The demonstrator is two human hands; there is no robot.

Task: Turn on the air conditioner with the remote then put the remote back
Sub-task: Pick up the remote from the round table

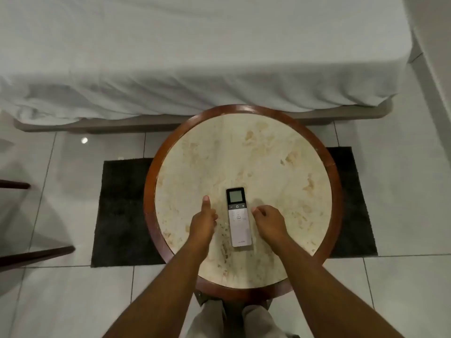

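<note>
A slim white remote [238, 218] with a dark screen end lies flat on the round marble table [268, 154], screen pointing away from me. My left hand [204, 222] rests just left of it, fingers curled and thumb stretched forward, holding nothing. Just right of the remote sits my right hand [269, 222], fingers bent down toward the tabletop, fingertips close to the remote's edge. Neither hand grips the remote. No air conditioner is in view.
The table has a dark wooden rim [149, 191] and stands on a black rug [117, 211] over white tiles. A bed with a white sheet [195, 57] runs behind the table. Dark chair legs [36, 257] poke in at the left.
</note>
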